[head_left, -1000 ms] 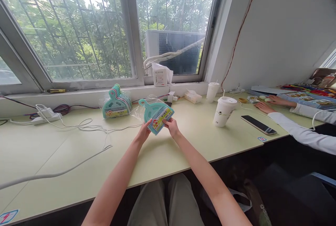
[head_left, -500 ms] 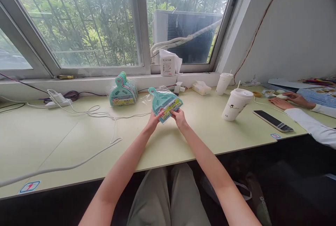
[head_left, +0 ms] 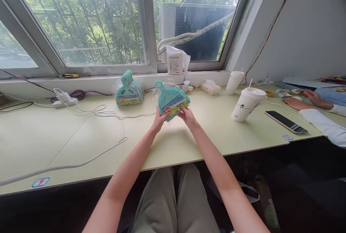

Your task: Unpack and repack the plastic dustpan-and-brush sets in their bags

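I hold a small teal dustpan-and-brush set in a clear plastic wrapper with a colourful label, raised a little above the pale green desk. My left hand pinches its lower left edge. My right hand pinches the lower right edge at the label. Its handle points up and to the left. A stack of several similar sets leans near the window sill, behind and to the left of my hands.
White cables and a power strip lie at left. Two white paper cups, a tissue pack and a black phone are at right. Another person's hands rest at far right. A white packet stands on the sill.
Both hands have lifted the wrapped set slightly and tilted it more upright. The view has shifted, so everything sits further right in the frame.
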The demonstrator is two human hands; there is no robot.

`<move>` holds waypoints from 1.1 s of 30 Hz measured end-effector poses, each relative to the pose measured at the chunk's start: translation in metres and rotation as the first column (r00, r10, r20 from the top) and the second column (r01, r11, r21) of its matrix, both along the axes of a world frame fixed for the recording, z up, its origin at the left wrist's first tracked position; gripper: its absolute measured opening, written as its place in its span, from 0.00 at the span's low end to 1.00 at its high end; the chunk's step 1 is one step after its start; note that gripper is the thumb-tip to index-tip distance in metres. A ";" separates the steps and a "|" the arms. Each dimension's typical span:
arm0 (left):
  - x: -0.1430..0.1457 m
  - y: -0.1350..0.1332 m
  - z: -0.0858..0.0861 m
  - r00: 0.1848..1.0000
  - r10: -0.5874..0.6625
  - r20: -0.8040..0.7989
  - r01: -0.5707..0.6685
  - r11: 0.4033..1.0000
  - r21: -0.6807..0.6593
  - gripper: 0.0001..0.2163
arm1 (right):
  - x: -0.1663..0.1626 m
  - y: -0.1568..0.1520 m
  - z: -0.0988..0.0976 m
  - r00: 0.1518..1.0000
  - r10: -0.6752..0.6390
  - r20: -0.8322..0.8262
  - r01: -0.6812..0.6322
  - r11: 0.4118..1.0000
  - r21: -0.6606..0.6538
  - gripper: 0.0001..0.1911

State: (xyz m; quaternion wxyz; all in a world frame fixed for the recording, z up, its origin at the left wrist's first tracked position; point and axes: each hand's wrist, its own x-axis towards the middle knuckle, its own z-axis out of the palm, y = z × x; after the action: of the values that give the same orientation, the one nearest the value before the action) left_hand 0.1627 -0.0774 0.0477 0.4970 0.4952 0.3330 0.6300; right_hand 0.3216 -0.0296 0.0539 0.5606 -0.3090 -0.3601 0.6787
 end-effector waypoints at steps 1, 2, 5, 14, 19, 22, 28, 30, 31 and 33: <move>0.000 -0.001 0.000 1.000 -0.007 -0.025 0.007 1.000 -0.005 0.33 | 0.002 0.000 0.001 0.999 -0.044 -0.024 0.044 0.999 -0.020 0.08; 0.001 -0.001 0.000 0.999 -0.015 -0.050 0.014 1.000 -0.014 0.33 | 0.004 0.001 0.001 0.995 -0.086 -0.048 0.085 0.996 -0.031 0.07; 0.005 -0.002 -0.002 0.994 -0.038 -0.104 0.034 0.998 -0.045 0.34 | 0.009 0.004 0.000 0.983 -0.168 -0.071 0.165 0.985 -0.046 0.06; 0.004 -0.001 -0.008 0.988 -0.081 -0.131 0.069 0.994 -0.088 0.33 | 0.010 0.009 -0.004 0.970 -0.241 0.025 0.242 0.956 -0.166 0.11; 0.002 -0.001 -0.008 0.988 -0.090 -0.127 0.085 0.995 -0.047 0.32 | 0.012 0.010 -0.005 0.974 -0.221 0.042 0.225 0.952 -0.207 0.09; 0.003 -0.003 -0.007 0.987 -0.097 -0.129 0.092 0.995 -0.043 0.32 | 0.014 0.010 -0.006 0.976 -0.207 0.061 0.215 0.954 -0.207 0.11; 0.004 -0.003 -0.004 0.989 -0.104 -0.105 0.097 0.993 -0.067 0.36 | 0.016 0.008 -0.003 0.985 -0.162 0.058 0.170 0.972 -0.162 0.13; 0.001 -0.001 -0.001 0.994 -0.086 -0.068 0.082 0.995 -0.059 0.37 | 0.015 0.006 -0.001 0.993 -0.116 0.007 0.116 0.991 -0.073 0.13; -0.001 -0.001 0.001 0.996 -0.072 -0.046 0.069 0.996 -0.055 0.38 | 0.013 0.005 0.000 0.997 -0.072 -0.020 0.072 0.997 -0.012 0.14; -0.006 -0.002 0.006 0.999 -0.044 -0.014 0.043 0.998 -0.046 0.38 | 0.008 0.003 0.001 0.999 0.022 -0.028 -0.019 0.995 0.094 0.14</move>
State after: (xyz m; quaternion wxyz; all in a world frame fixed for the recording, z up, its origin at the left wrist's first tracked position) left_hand 0.1571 -0.0793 0.0533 0.5192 0.4954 0.3402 0.6077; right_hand 0.3294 -0.0270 0.0552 0.5726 -0.2691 -0.3865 0.6711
